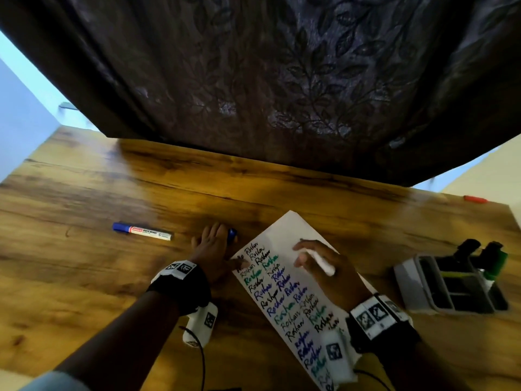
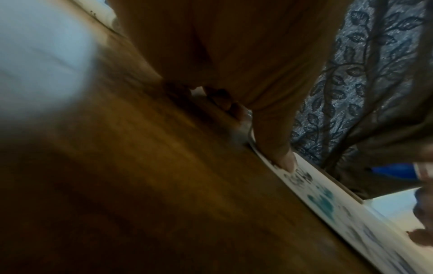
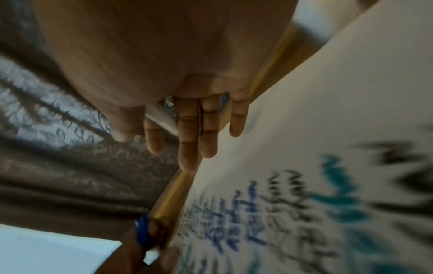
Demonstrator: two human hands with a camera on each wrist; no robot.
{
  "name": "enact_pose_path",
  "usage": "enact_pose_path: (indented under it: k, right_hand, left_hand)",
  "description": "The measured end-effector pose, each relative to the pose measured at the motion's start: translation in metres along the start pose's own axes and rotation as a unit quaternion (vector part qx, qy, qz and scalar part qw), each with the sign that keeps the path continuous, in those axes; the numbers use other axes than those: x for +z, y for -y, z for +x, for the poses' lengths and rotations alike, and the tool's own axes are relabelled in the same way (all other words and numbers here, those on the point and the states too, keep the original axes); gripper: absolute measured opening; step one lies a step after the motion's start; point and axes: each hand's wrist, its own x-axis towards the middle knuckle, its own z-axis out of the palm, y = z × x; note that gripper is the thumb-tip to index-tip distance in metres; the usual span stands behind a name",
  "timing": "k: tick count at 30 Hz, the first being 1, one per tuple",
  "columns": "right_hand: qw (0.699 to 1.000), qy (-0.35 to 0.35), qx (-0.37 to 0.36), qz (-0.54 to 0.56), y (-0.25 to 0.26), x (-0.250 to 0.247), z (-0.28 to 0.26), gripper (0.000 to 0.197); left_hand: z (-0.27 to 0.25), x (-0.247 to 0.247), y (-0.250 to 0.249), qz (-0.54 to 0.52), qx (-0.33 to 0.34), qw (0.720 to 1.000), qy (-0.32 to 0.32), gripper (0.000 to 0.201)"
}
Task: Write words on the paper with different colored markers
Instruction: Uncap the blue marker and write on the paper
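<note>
A white paper [image 1: 293,235] lies slanted on the wooden table [image 1: 112,277], filled with words in black, green and blue. My left hand [image 1: 212,249] rests at the paper's left edge. Its thumb [image 2: 281,153] presses on the paper [image 2: 328,194], and a blue cap [image 1: 231,235] sits between its fingers, seen again in the right wrist view [image 3: 143,233]. My right hand [image 1: 318,263] hovers over the blank upper part of the paper [image 3: 328,92] and holds a white-bodied marker [image 1: 321,262] between thumb and fingers [image 3: 187,139]. The marker's tip is blurred.
A whiteboard marker [image 1: 142,231] with a blue cap lies on the table to the left of my hand. A grey organiser tray [image 1: 417,286] with black and green markers stands at the right. A red marker [image 1: 475,199] lies far right. A dark patterned curtain [image 1: 282,80] hangs behind the table.
</note>
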Motion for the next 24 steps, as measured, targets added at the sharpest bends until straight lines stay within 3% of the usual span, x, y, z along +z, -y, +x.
enact_pose_path:
  k: [2, 7, 12, 24]
  right_hand:
    - [0.997, -0.017, 0.009, 0.069, 0.005, 0.008, 0.025, 0.028]
    - [0.987, -0.031, 0.060, 0.146, -0.005, 0.030, 0.072, 0.012]
    - [0.989, -0.073, 0.032, 0.125, -0.021, 0.044, 0.073, 0.009]
    - [0.996, -0.073, -0.038, 0.047, -0.033, 0.051, 0.069, 0.012]
  left_hand:
    - [0.001, 0.001, 0.002, -0.011, 0.006, 1.000, -0.002, 0.073]
    - [0.002, 0.003, 0.008, -0.028, 0.020, 0.999, -0.007, 0.078]
    - [0.003, 0.003, 0.008, -0.039, 0.021, 0.999, -0.006, 0.078]
    - [0.005, 0.003, 0.010, -0.048, 0.018, 0.999, 0.003, 0.069]
